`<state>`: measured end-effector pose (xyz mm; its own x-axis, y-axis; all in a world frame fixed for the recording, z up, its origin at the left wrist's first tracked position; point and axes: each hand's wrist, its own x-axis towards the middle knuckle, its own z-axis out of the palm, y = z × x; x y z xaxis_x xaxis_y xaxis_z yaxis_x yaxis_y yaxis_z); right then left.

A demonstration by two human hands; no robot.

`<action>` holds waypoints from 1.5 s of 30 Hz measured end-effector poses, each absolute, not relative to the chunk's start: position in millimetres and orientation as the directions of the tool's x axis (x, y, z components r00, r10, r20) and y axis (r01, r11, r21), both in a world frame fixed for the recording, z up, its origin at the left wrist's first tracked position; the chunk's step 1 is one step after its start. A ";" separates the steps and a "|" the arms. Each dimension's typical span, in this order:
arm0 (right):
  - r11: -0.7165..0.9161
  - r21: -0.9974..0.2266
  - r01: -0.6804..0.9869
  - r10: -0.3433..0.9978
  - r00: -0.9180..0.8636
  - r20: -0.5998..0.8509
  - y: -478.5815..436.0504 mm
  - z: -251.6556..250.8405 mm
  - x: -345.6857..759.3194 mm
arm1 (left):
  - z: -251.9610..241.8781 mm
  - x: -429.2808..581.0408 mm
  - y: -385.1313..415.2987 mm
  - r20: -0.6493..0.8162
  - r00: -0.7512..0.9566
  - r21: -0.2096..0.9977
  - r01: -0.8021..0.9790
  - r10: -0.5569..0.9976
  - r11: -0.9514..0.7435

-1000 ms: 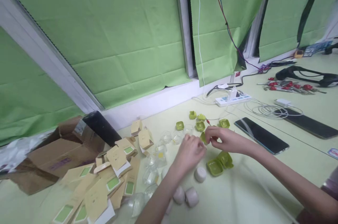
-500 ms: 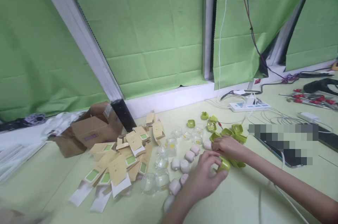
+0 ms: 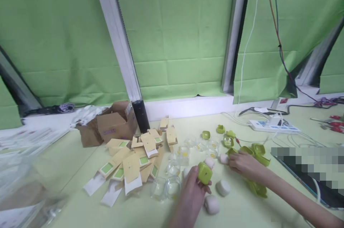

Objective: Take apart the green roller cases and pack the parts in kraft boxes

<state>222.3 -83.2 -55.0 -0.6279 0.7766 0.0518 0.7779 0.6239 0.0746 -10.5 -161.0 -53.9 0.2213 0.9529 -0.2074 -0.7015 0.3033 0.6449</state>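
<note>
Casing (image 3: 205, 173), green and rounded-square, sits up off the desk (image 3: 231, 217) in the grip of the left hand (image 3: 191, 194), which is closed on it with fingers beneath and thumb at its left side. One face, with a small dark mark, is turned to the head camera; it looks about as wide as tall, so no long axis stands out.

The right hand (image 3: 243, 163) is to the right of the casing and slightly farther from the person, well apart from it. Its fingers bend down together; whether they grip anything I cannot tell. A pale block (image 3: 224, 158) lies at its fingertips, on the side facing the left hand, so this block is between the two hands.

Nearer the person, two more pale pieces, a front one (image 3: 212, 204) and a rear one (image 3: 223, 187), lie just right of the left hand. Desk surface shows between them and the right forearm. Open green shells (image 3: 258, 149) bound the right hand's far side.

To the left, clear cups (image 3: 173, 186) crowd close to the left wrist, then paper packets (image 3: 131, 167) and a cardboard box (image 3: 113, 126). A power strip (image 3: 272, 126) lies beyond the shells, below the wall edge.
</note>
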 end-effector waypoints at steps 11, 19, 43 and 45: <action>0.445 -0.091 0.891 0.896 -0.442 0.044 -90.1 -65.1 219.9 | -42.2 -21.8 -175.1 -0.152 0.271 0.521 -0.795 0.950 0.310; 0.339 -0.414 0.845 0.936 -0.259 0.238 -116.8 -12.5 259.2 | -30.2 -30.9 -174.9 -0.115 0.232 0.560 -0.788 0.966 0.256; -0.403 -0.284 0.870 0.849 0.471 0.238 -139.2 -104.0 420.4 | -40.7 -32.8 -163.7 -0.267 0.204 0.599 -0.730 0.942 0.328; -0.389 -0.288 0.875 0.858 0.458 0.232 -135.4 -108.0 422.0 | -42.1 -32.0 -164.3 -0.262 0.213 0.592 -0.735 0.941 0.331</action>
